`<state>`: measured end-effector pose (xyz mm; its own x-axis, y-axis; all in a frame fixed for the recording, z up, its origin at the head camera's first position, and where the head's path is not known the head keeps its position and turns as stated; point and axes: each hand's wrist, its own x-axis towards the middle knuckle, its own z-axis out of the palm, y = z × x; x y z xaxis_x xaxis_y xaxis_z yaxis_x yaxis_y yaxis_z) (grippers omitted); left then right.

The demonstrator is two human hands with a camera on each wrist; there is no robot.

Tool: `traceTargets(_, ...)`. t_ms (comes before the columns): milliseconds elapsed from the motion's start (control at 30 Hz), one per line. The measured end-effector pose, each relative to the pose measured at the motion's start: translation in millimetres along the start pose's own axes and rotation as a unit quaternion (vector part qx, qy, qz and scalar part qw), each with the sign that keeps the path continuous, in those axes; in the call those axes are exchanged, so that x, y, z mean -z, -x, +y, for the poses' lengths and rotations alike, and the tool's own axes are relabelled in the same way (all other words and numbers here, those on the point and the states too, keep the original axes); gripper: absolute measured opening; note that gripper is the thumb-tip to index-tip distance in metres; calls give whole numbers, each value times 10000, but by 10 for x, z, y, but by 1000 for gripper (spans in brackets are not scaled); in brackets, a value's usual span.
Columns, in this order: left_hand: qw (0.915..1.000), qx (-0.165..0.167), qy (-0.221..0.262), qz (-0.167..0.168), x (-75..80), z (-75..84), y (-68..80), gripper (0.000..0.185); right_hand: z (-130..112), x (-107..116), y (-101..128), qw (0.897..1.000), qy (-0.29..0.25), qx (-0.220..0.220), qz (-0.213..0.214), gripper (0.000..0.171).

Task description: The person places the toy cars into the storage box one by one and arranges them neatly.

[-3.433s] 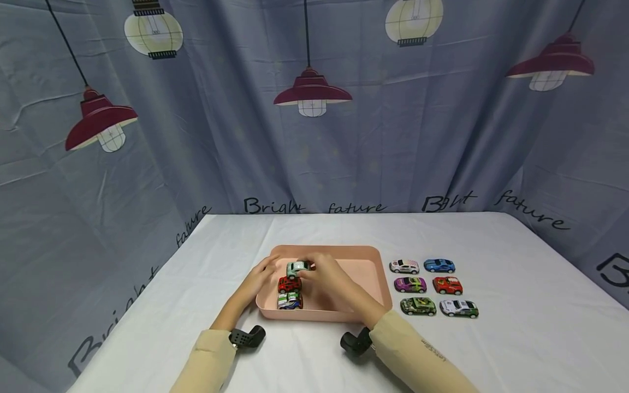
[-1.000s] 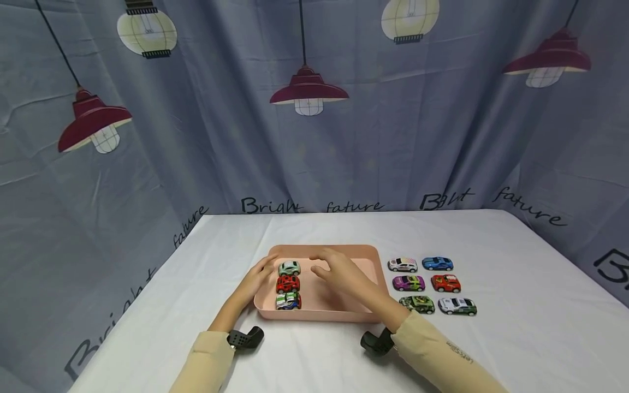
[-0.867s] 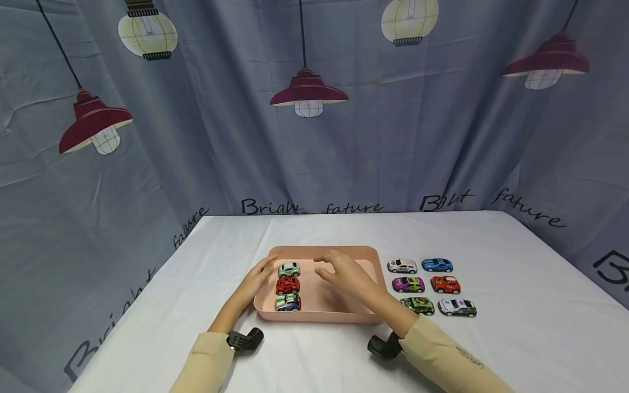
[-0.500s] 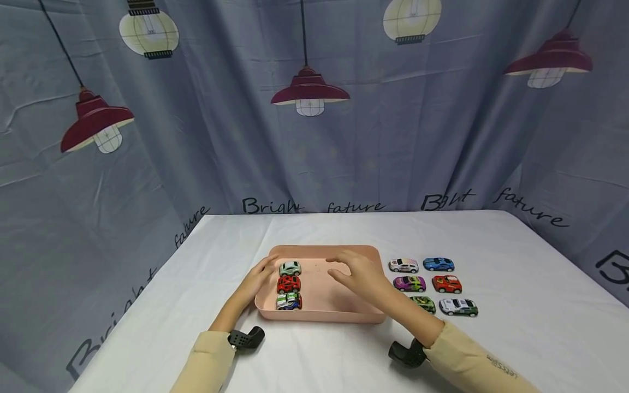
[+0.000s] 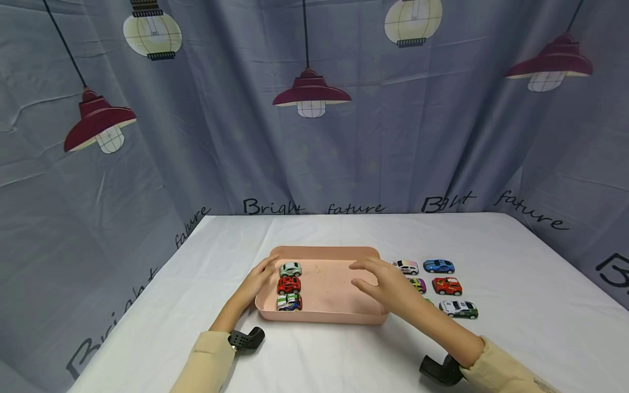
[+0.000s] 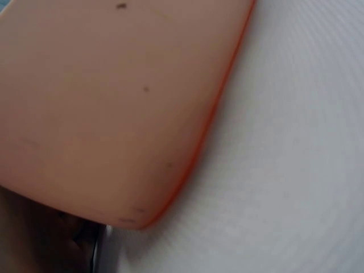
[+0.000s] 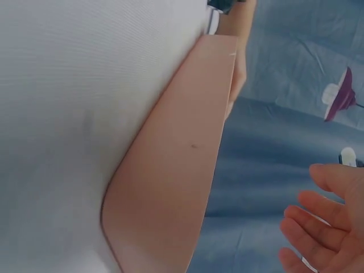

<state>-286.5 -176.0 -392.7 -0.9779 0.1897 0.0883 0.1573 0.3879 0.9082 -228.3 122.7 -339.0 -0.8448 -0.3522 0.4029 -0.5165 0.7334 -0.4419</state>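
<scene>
My left hand (image 5: 255, 281) rests on the left rim of a pink tray (image 5: 324, 252), fingers fairly straight. Along the tray's left side stand three toy cars: a mint green one (image 5: 290, 269) at the back, a red one with black marks (image 5: 289, 285), and a white, green and blue one (image 5: 289, 302) in front. Over the tray's right rim hovers my right hand (image 5: 388, 284), fingers spread and holding nothing; the right wrist view shows the bare palm (image 7: 335, 233) too. The left wrist view has mostly the tray's outer wall (image 6: 114, 114).
Right of the tray, toy cars stand in two columns: a white one (image 5: 408, 267), a blue one (image 5: 439, 266), a purple one (image 5: 419, 284), a red one (image 5: 447, 286) and a white-and-green one (image 5: 458, 309). My right hand nearly hides a green one (image 5: 429, 301).
The right hand has let go of the mint green car at the back of the tray's left side and moved right to the right rim. The left hand has stayed on the rim.
</scene>
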Motion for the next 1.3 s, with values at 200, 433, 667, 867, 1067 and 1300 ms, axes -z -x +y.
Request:
traceTargets(200, 10000, 33, 3, 29, -12, 8, -3, 44, 66, 106, 140, 9998, -75, -169, -47, 30)
traceTargets(433, 10000, 29, 71, 45, -24, -2, -9, 44, 190, 249, 288, 9992, 170, -368, -57, 33)
traceTargets(667, 9998, -35, 18, 183, -45, -335, -180, 42, 373, 404, 419, 9977, 335, -580, -113, 36)
traceTargets(867, 9998, -54, -15, 171, -35, -323, -168, 43, 576, 523, 520, 9952, 616, -733, -194, 39)
traceTargets(1067, 9999, -57, 87, 54, -20, -77, -42, 44, 766, 621, 607, 9914, 792, -968, -383, 45)
traceTargets(1300, 10000, -19, 29, -16, -8, 63, 46, 43, 1014, 675, 702, 9885, 891, -1074, -583, 47)
